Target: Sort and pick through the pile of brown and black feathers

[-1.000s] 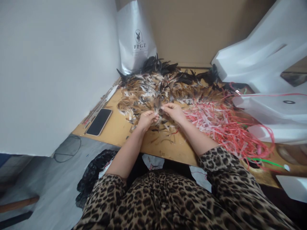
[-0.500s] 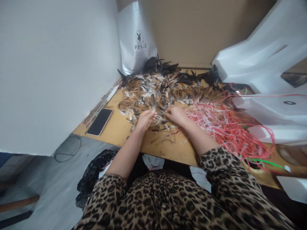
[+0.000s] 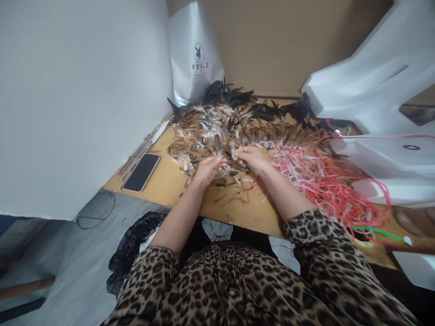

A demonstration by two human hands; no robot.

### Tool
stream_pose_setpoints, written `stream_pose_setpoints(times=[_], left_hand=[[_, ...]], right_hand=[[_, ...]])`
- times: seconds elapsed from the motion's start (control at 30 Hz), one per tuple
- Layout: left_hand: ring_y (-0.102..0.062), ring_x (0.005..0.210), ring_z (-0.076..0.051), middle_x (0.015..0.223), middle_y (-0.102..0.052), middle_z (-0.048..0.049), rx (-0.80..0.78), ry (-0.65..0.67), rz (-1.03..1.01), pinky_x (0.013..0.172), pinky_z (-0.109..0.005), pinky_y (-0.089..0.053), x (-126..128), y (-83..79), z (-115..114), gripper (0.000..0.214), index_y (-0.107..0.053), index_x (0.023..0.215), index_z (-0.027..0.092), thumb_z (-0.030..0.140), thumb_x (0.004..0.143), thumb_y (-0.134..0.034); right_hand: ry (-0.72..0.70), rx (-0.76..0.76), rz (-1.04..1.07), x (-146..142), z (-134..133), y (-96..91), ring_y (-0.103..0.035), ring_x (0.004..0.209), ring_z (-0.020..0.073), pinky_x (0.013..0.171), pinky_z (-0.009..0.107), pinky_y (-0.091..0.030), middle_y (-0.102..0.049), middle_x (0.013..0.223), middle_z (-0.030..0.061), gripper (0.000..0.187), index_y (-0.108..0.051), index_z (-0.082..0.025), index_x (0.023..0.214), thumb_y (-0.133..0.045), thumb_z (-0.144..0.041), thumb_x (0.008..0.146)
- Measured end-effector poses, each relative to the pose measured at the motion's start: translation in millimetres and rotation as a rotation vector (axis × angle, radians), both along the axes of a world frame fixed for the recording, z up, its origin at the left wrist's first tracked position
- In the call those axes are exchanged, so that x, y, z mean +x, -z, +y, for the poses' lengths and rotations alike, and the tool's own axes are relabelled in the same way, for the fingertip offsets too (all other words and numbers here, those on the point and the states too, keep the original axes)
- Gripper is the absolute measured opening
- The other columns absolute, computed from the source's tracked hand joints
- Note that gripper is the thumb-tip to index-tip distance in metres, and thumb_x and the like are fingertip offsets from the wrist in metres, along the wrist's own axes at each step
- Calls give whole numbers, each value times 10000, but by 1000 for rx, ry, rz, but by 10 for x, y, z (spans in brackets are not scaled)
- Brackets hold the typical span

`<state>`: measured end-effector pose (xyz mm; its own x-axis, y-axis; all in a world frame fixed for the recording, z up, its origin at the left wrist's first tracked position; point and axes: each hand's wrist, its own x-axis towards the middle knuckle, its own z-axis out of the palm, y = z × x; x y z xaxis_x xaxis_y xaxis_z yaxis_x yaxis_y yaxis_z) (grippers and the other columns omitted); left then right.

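A wide heap of brown, white and black feathers point(image 3: 231, 124) covers the far part of a wooden table point(image 3: 170, 181). My left hand point(image 3: 208, 170) is at the heap's near edge, fingers curled around a small bunch of feathers. My right hand point(image 3: 252, 158) is just to its right, fingertips pinched on feathers, nearly touching the left hand. A tangle of red and pink plastic strips point(image 3: 322, 181) lies to the right of my right hand.
A black phone point(image 3: 142, 172) lies at the table's left side beside thin sticks point(image 3: 142, 147). A silver bag point(image 3: 195, 54) stands at the back against brown cardboard. White foam blocks point(image 3: 380, 113) crowd the right. A black bag point(image 3: 131, 246) sits under the table.
My right hand drew back toward me and has come forward again to meet the left at the feathers. The left hand has barely shifted.
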<state>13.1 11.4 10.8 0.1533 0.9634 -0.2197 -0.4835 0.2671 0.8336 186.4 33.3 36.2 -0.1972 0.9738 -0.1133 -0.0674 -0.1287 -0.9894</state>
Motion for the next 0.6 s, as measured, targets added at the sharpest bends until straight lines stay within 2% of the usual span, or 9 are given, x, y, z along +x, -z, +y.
stream_pose_setpoints(times=[0.1, 0.2, 0.4, 0.6], left_hand=[[-632, 636, -68, 822, -693, -79, 3, 47, 14, 499, -114, -432, 10, -1, -14, 110, -613, 755, 90, 181, 713, -659], [-637, 638, -70, 825, -695, -83, 19, 101, 10, 500, -111, -439, 10, 18, -14, 120, -626, 780, 85, 183, 718, -656], [-633, 616, -63, 747, -689, -61, 16, 107, 4, 503, -103, -445, 12, 35, -7, 103, -625, 782, 85, 165, 722, -650], [-620, 596, -52, 722, -678, -50, -16, 68, 32, 504, -101, -439, 27, 22, -7, 85, -607, 759, 88, 152, 722, -649]], right_hand=[[-5, 2, 79, -104, -50, 26, -368, 391, 39, 387, 186, -252, -545, 501, -33, 237, -618, -144, 673, -709, -328, 556], [42, 50, 63, -210, -113, 43, -320, 379, 36, 398, 191, -237, -471, 429, -65, 249, -613, -150, 671, -702, -359, 569], [145, 153, -7, -304, -156, 72, -482, 533, 77, 552, 224, -391, -606, 610, -13, 262, -626, -151, 671, -697, -378, 561], [165, 182, -22, -322, -147, 109, -514, 570, 85, 617, 238, -418, -626, 640, -7, 228, -638, -147, 691, -681, -344, 586]])
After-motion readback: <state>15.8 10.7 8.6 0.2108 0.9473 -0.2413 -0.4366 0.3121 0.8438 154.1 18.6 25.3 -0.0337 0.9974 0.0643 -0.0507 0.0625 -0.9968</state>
